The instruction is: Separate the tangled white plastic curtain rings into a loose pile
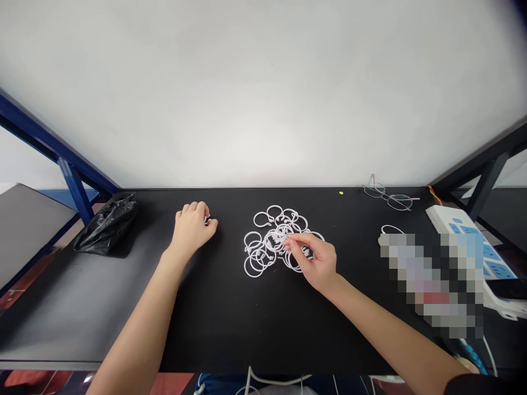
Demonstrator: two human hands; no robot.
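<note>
The thin, white, round rings with small knobbly clasps (274, 241) lie in a loose heap, glossy and overlapping, densest at the centre and with single loops spread at the edges. They rest on the black, flat tabletop (222, 312), around its middle. The bare right hand (315, 258) reaches over the heap's right side, thumb and forefinger nearly together at the dense centre; whether they grip a ring, I cannot tell. The bare left hand (191, 225) is well apart to the left, its fingers curled and thumb close to the forefinger, a small pale bit showing between them; what it is stays unclear. Being round, the rings show no long axis; most lie about flat, their clasps facing various ways. Farther out are a crumpled black plastic bag (107, 227) at left, thin wire-framed eyeglasses (374, 190) at the back right, and a white power strip with blue sockets (447, 216) at right.
</note>
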